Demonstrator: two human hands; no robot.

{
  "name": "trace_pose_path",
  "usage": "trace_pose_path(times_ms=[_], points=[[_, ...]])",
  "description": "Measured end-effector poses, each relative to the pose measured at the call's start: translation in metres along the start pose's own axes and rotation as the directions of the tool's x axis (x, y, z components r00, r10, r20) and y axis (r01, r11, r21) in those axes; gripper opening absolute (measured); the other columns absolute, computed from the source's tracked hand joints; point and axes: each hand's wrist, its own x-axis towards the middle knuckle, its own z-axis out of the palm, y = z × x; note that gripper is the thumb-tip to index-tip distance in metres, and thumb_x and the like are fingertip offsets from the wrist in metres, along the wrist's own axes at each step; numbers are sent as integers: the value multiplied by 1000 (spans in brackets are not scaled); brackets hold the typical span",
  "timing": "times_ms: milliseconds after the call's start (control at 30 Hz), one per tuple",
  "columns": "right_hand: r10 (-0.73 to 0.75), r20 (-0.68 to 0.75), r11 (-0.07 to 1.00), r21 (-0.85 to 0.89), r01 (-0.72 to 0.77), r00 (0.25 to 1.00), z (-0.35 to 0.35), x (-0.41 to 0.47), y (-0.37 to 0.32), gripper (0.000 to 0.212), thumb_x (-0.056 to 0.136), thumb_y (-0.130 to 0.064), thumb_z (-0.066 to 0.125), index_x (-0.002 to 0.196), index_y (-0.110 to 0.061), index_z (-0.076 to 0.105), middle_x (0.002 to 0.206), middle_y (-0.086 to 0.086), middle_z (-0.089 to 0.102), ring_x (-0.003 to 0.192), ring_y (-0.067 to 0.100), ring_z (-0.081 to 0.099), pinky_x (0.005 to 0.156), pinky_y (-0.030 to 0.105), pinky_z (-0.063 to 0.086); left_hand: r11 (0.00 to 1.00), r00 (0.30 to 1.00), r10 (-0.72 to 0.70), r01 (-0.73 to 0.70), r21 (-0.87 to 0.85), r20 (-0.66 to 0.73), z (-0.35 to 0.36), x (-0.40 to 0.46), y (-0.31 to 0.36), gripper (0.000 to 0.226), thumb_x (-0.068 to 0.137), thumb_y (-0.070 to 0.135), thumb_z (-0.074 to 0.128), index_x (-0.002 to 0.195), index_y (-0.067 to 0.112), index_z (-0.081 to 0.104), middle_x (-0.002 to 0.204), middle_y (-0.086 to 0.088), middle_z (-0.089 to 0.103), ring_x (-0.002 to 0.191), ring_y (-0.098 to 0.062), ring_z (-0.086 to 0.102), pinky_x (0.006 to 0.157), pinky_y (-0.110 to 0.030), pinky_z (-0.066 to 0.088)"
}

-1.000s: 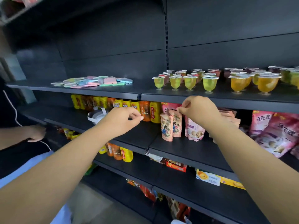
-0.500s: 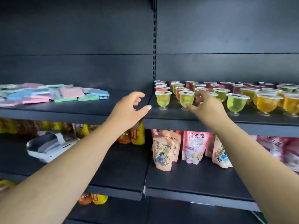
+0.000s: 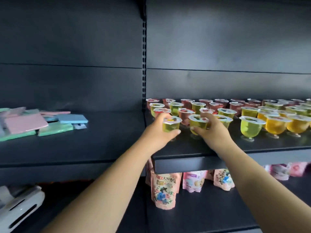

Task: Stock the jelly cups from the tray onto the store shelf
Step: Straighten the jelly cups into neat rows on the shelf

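1. At the front left corner of the dark store shelf (image 3: 252, 145), my left hand (image 3: 158, 132) grips a yellow-green jelly cup (image 3: 170, 124), thumb curled under its bowl and fingers wrapped behind it.
2. Just to its right, my right hand (image 3: 212, 130) holds a second yellow-green jelly cup (image 3: 197, 122), thumb pressed on the near side of the bowl and fingers curled over the far side of the rim.
3. Both cups are upright, sealed with clear lids, and sit level with the front row; I cannot tell whether their bases are touching the shelf.
4. Behind and to the right of my hands, rows of jelly cups (image 3: 250, 126) fill the shelf: yellow-green ones near me, orange cups (image 3: 276, 124) farther right, red cups (image 3: 185, 115) toward the back.
5. Left of the shelf's upright post, the neighbouring shelf section carries a loose pile of flat pastel packets (image 3: 25, 122) in pink, green and blue, well apart from my left hand.
6. Below the jelly cups, pink stand-up pouches (image 3: 164, 190) stand on the next shelf down.
7. A white plastic object (image 3: 18, 206) lies at the lower left edge; I cannot make out what it is.
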Motion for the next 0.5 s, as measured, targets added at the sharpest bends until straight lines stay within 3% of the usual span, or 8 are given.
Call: trace_pose_path(times_ms=[133,267,400,500], points=[[-26,-23,995,93,28,999,-2,-4,11,67,80,-29,71,137,-21,36,115,-4,48,101,13,46,82,21,35,999,997,6,-3,36,-77,0,-4,1,35,84,32,64,114,30,47,110,6,56,98,-19,57,76,-28,43],[-119,99,972,213,96,988,-4,-7,18,70,76,-25,74,135,-19,36,114,-11,40,106,4,39,89,19,33,995,995,33,-23,98,-94,3,-17,8,30,84,35,63,104,33,41,95,9,56,82,-12,57,70,-27,45],[-170,195,965,230,123,966,-11,-7,18,54,79,-25,71,123,-27,41,100,-16,46,83,0,50,70,7,40,999,998,-28,30,32,-63,2,-16,8,28,83,33,64,90,40,37,92,13,53,76,-9,53,70,-27,44],[-175,215,967,221,127,961,-11,-5,20,57,80,-27,70,129,-25,41,88,-19,47,71,0,50,63,13,41,999,997,-51,52,10,-59,2,-15,6,29,82,31,65,86,41,37,96,11,55,78,-11,56,70,-27,46]])
